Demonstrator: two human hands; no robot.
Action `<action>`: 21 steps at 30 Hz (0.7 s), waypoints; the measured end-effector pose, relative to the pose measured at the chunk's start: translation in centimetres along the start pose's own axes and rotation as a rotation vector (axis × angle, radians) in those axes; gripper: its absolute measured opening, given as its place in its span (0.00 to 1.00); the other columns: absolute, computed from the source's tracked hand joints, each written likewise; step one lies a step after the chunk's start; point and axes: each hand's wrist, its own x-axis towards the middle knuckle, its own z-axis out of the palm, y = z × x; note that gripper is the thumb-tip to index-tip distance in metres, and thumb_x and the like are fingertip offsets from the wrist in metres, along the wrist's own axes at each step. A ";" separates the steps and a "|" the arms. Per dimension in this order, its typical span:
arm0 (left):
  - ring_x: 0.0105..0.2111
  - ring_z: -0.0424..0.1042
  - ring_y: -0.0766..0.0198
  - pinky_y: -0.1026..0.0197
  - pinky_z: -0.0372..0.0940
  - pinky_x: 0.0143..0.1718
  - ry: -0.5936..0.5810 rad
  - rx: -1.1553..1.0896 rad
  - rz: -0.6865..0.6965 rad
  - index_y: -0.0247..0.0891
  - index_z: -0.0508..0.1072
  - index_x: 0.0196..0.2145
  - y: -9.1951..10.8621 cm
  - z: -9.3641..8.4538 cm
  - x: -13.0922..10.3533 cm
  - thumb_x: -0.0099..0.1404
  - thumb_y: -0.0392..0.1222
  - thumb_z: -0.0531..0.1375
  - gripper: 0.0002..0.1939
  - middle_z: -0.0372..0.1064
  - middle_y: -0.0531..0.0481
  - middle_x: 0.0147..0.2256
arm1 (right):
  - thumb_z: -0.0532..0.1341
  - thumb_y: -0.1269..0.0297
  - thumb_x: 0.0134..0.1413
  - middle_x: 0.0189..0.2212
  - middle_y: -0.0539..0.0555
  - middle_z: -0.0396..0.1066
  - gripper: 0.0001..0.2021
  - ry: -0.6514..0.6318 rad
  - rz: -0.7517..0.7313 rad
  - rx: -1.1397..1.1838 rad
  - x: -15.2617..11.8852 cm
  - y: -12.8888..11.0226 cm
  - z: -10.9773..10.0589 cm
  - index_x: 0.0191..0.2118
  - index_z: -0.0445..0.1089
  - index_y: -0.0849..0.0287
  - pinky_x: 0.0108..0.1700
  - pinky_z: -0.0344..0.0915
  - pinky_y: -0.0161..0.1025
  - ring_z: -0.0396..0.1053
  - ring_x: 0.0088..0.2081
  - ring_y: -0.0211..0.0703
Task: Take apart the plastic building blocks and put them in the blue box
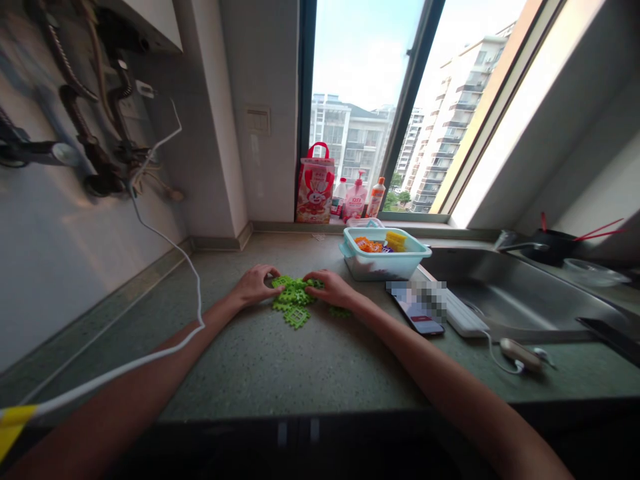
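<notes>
we rest our left hand [256, 284] and right hand [331, 288] on the green blocks [295, 299] between them, fingers curled loosely; whether either actually grips a piece, we cannot tell.

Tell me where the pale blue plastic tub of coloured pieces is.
The pale blue plastic tub sits on the countertop at centre right, just beyond the right hand, beside the sink.

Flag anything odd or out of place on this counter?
Green plastic building tiles lie in a loose heap under the left hand and right hand, outside the tub holding more pieces. A phone lies close to the sink.
</notes>
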 end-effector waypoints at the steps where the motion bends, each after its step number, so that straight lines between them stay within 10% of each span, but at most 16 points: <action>1: 0.42 0.74 0.50 0.51 0.69 0.48 -0.003 -0.009 -0.010 0.40 0.79 0.41 0.0 0.0 0.0 0.56 0.61 0.66 0.24 0.77 0.44 0.39 | 0.67 0.62 0.61 0.44 0.55 0.80 0.12 -0.007 0.008 0.011 -0.1 0.0 -0.1 0.49 0.79 0.55 0.54 0.66 0.43 0.75 0.46 0.48; 11: 0.40 0.77 0.56 0.56 0.72 0.43 -0.028 -0.278 -0.091 0.38 0.76 0.47 -0.9 0.3 0.3 0.52 0.60 0.70 0.30 0.79 0.44 0.42 | 0.70 0.65 0.54 0.43 0.53 0.80 0.12 0.039 0.044 0.037 -0.3 0.0 -0.5 0.46 0.79 0.53 0.54 0.67 0.43 0.74 0.48 0.49; 21: 0.45 0.75 0.55 0.51 0.67 0.53 -0.096 -0.336 0.117 0.40 0.74 0.53 0.1 -1.3 -0.6 0.54 0.51 0.70 0.29 0.80 0.46 0.45 | 0.68 0.64 0.55 0.46 0.54 0.78 0.13 0.029 -0.066 0.165 -1.8 -0.5 -2.9 0.47 0.78 0.55 0.59 0.64 0.47 0.72 0.52 0.52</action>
